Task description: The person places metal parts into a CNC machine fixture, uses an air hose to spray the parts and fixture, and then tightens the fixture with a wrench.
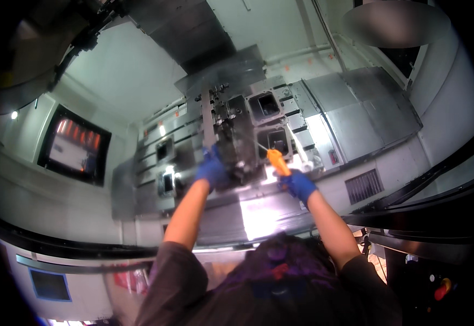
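Observation:
My right hand, in a blue glove, is wrapped round an orange air blow gun. Its thin nozzle points up and left over a square-mouthed metal housing, the nearer of two. The farther housing is bolted down just behind it. My left hand, gloved in blue too, is at the near end of a long metal fixture rail. Motion blurs its fingers, so their grip cannot be made out. Dark clamps and fittings run along the middle, between the hands and beyond.
The slotted machine table carries more square-holed parts on the left. Flat metal covers extend to the right. Pale enclosure walls surround it, with a window at left. A dark column overhangs the far side. A red button sits at lower right.

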